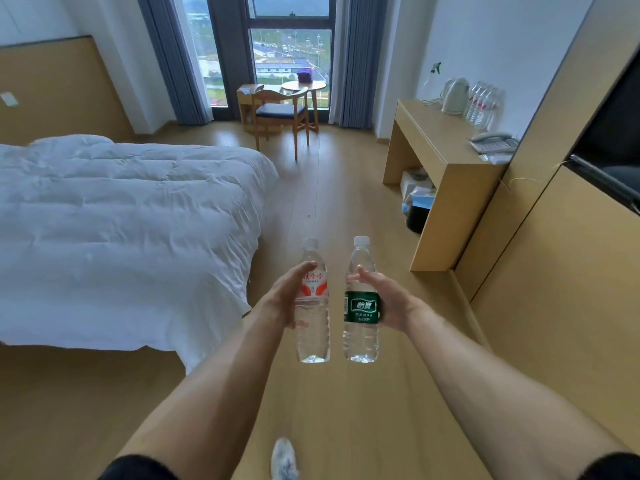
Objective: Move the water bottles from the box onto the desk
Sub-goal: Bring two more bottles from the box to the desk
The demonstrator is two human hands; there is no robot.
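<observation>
My left hand (282, 299) grips a clear water bottle with a red and white label (313, 327), held upright over the floor. My right hand (389, 299) grips a second upright water bottle with a green label (361, 327). The two bottles are side by side, a little apart. The wooden desk (429, 140) stands ahead on the right against the wall. Several water bottles (483, 105) stand at its far end beside a white kettle (455, 97). No box shows in this view.
A bed with a white duvet (121, 220) fills the left. Wooden floor runs between bed and desk. A phone (493, 143) lies on the desk's near end. Bags and a dark bin (417, 209) sit under the desk. A chair (280, 116) and round table stand by the window.
</observation>
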